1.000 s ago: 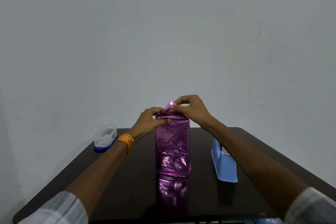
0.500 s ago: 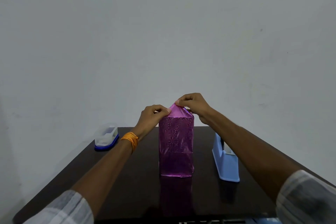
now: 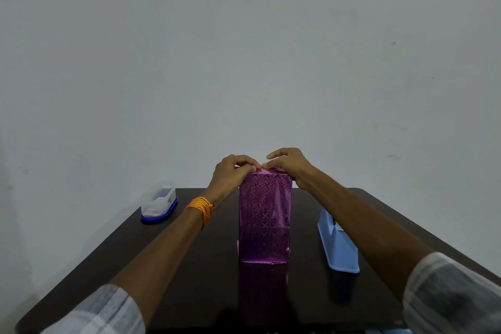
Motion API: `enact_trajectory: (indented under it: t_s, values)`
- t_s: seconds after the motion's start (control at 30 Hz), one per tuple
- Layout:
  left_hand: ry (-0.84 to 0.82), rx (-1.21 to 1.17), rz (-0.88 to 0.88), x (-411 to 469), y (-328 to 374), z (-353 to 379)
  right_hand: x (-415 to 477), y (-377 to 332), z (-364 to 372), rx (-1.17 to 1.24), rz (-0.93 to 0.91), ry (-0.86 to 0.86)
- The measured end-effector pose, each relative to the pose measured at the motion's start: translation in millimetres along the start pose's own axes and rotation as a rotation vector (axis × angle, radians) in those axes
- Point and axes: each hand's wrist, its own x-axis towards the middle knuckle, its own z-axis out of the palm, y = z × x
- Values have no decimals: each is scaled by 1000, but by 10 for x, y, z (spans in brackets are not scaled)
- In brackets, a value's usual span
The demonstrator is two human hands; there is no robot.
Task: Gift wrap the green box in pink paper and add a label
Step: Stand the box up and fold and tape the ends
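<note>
glossy dark table (image 3: 189, 266) before a bare grey-white wall (image 3: 244, 49). upright at its centre (mirrored in the sheen), box (image 3: 265, 206) covered in pink paper (image 3: 264, 241). left hand (image 3: 230, 175) and right hand (image 3: 290, 165) at the top edge, fingers curled, pinching the paper's fold. clear blue-based container (image 3: 158, 202) at far left; pale blue dispenser (image 3: 337, 244) near the right.

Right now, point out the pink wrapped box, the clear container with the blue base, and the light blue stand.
pink wrapped box (image 3: 264, 214), head view, middle of its front face.
clear container (image 3: 158, 199), head view, see-through wall above blue base.
light blue stand (image 3: 339, 249), head view, its broad side panel.
</note>
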Motion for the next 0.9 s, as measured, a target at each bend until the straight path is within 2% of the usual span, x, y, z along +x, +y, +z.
enact_trajectory:
  t_s: [0.1, 0.3, 0.47, 0.9]
  values:
    - [-14, 37, 7, 23, 2, -6, 10, 4, 3, 67, 73, -13]
    - [1, 15, -36, 51, -23, 4, -22, 3, 70, 176, 82, -35]
    - [-27, -21, -51, 60, 1, -22, -59, 58, 39, 138, 111, 55]
    - [12, 47, -9, 12, -55, 12, -171, 133, 3, 247, 191, 44]
